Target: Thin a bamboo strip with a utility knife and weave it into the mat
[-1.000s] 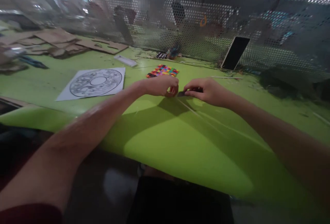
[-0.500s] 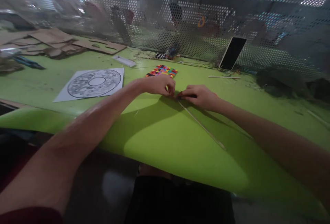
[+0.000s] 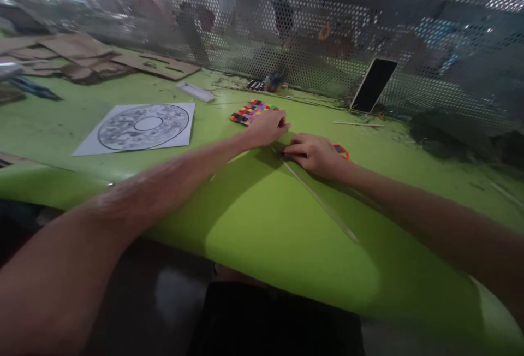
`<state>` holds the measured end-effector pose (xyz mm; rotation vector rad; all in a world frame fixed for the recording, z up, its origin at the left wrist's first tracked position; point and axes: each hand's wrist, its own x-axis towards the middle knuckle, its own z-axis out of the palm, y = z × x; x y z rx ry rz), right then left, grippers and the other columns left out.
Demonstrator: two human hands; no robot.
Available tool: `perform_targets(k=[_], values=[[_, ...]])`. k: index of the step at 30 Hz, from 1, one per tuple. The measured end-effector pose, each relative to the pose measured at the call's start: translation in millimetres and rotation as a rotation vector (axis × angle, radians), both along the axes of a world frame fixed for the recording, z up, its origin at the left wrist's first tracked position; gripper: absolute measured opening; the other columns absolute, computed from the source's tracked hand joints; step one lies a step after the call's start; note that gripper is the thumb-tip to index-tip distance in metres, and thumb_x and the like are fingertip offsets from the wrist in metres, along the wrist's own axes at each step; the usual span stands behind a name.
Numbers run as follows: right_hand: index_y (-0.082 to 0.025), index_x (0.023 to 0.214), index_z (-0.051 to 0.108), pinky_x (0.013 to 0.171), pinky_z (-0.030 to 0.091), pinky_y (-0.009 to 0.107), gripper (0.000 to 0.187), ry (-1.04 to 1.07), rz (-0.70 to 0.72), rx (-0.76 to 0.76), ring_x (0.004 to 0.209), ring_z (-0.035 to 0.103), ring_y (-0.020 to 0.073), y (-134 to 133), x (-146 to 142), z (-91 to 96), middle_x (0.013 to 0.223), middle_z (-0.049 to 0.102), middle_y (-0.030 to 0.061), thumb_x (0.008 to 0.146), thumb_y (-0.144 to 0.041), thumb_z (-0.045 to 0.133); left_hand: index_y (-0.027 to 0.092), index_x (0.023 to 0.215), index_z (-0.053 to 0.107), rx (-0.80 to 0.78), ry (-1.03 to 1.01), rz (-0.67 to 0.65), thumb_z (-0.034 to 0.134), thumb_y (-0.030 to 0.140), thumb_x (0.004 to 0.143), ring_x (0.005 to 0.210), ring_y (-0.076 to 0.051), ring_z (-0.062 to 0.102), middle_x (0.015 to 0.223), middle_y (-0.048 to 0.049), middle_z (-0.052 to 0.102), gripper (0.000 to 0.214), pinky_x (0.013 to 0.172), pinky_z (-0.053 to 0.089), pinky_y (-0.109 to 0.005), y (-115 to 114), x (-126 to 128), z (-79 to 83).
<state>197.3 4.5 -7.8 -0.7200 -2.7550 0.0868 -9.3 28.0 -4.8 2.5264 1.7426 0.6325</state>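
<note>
A thin pale strip (image 3: 323,203) runs slantwise over the green table toward my hands. At its far end, my right hand (image 3: 315,155) rests low with fingers pressed together, pinching the strip against the table. A small dark bit shows under those fingertips. My left hand (image 3: 267,128) is raised slightly above the table just beyond, fingers curled and closed; what they hold, if anything, is too small to make out. Behind the left hand lies a multicoloured checkered piece (image 3: 245,114), partly covered by it. An orange-rimmed object (image 3: 342,152) peeks out behind my right hand.
A white sheet with a round printed pattern (image 3: 135,126) lies on the left. Farther back are cardboard pieces (image 3: 77,53), blue-handled pliers (image 3: 35,88) and a shallow white tray (image 3: 195,92). A phone-like dark panel (image 3: 374,85) leans on the perforated metal screen (image 3: 245,45).
My left hand has moved up and right, away from the strip's end. My right hand stays nearly in place. The orange-rimmed object now shows behind it. The view has shifted slightly.
</note>
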Motion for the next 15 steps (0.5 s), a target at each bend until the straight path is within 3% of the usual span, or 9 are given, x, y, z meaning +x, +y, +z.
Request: perform_targets(k=[4,8,12,15], values=[[-0.020,0.114,0.078,0.084,0.043,0.034,0.031,0.030,0.028,0.048,0.103,0.061,0.0234,-7,-2,0.9,0.116,0.069,0.0122,0.106,-0.033,0.051,0.014,0.101,0.065,0.006,0.154,-0.087,0.054,0.032,0.096,0.094,-0.024,0.062,0.100,-0.0123,0.069,0.022,0.077,0.041,-0.033,9,10,-5.0],[-0.017,0.107,0.076,0.089,0.042,0.038,0.030,-0.015,0.040,0.108,0.104,0.059,0.0257,-8,-2,-1.6,0.114,0.068,0.0139,0.106,-0.032,0.050,0.015,0.102,0.066,-0.005,0.223,-0.181,0.057,0.027,0.093,0.093,-0.026,0.063,0.096,-0.0121,0.069,0.017,0.077,0.041,-0.034,13,11,-9.9],[-0.017,0.111,0.074,0.093,0.044,0.039,0.031,0.049,0.062,0.026,0.107,0.058,0.0266,-2,-2,-6.3,0.118,0.067,0.0150,0.106,-0.034,0.049,0.013,0.104,0.066,-0.021,0.268,-0.222,0.053,0.026,0.096,0.092,-0.026,0.064,0.100,-0.0138,0.070,0.020,0.077,0.042,-0.034,16,10,-11.8],[-0.019,0.117,0.073,0.093,0.046,0.040,0.032,0.066,0.041,-0.009,0.110,0.058,0.0279,6,-3,-8.2,0.120,0.065,0.0150,0.106,-0.035,0.048,0.014,0.102,0.065,-0.032,0.261,-0.215,0.064,0.034,0.090,0.093,-0.025,0.064,0.100,-0.0130,0.071,0.023,0.077,0.042,-0.033,17,10,-12.0]])
